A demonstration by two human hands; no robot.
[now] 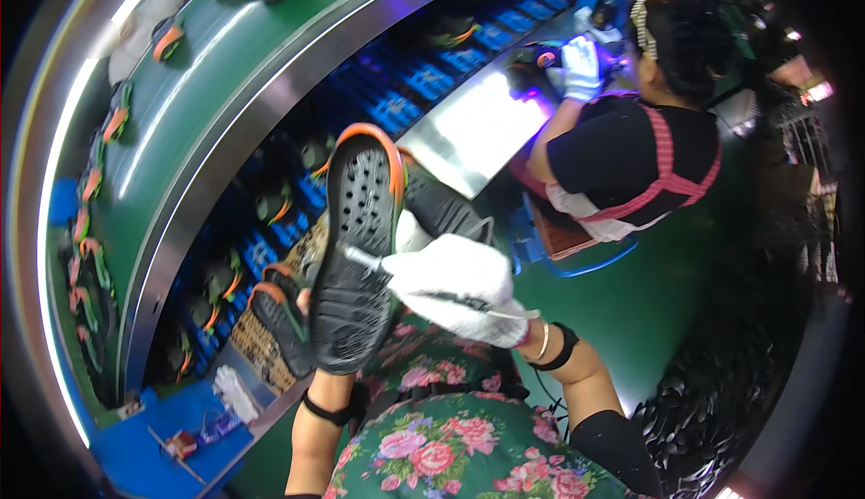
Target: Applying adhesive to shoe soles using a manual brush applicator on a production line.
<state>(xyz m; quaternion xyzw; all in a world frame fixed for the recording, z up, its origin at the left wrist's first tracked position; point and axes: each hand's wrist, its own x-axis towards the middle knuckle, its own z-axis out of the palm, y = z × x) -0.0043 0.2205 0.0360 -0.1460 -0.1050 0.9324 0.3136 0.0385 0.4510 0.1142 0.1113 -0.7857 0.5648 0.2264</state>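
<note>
A black shoe sole (353, 238) with an orange and green rim is tilted up before me, its holed, ribbed inner face toward me. My left hand (304, 302) supports it from behind; mostly hidden, it shows little more than a fingertip at the left edge. In a white glove, my right hand (455, 278) is closed around a thin, light-coloured brush-like tool (362, 258), whose tip lies against the sole's middle. Another dark sole (441, 202) shows behind the glove; what bears it is hidden. Two more orange-rimmed soles (279, 323) lie to the left.
A green conveyor belt (203, 94) curves past on the left, carrying shoe parts. Below it runs a blue rack (423, 85) with more soles. A white glove (236, 395) lies on the blue table (135, 463). At right, a co-worker (631, 148) sits beside a bright metal tabletop (482, 125).
</note>
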